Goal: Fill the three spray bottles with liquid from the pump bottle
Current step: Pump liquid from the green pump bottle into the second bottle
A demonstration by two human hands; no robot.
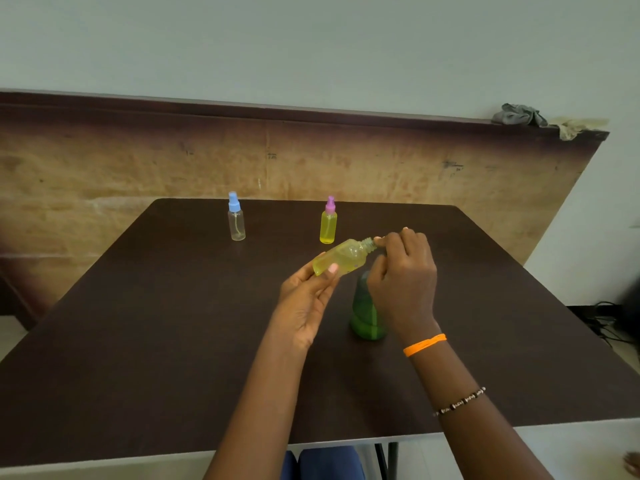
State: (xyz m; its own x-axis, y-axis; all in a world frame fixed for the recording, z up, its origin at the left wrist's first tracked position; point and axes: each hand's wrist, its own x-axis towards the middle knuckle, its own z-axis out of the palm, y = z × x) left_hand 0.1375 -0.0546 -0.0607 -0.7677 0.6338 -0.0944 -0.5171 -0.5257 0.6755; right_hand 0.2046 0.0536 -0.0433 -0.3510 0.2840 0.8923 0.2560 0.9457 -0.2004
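1. Lying tilted above the table (138,341), the open spray bottle (341,258) points its neck up and right.
2. The left hand (306,299) grips its bottom.
3. The right hand (403,275) has curled fingers at the neck, over the green pump bottle (363,313).

Dark brown bench (138,341) with pale front edge, worn wooden board (138,168) leaning against pale grey-green wall (311,46), crumpled grey cloth (519,115) on the board's top edge, black cables (602,323) on the floor at right, soft even light
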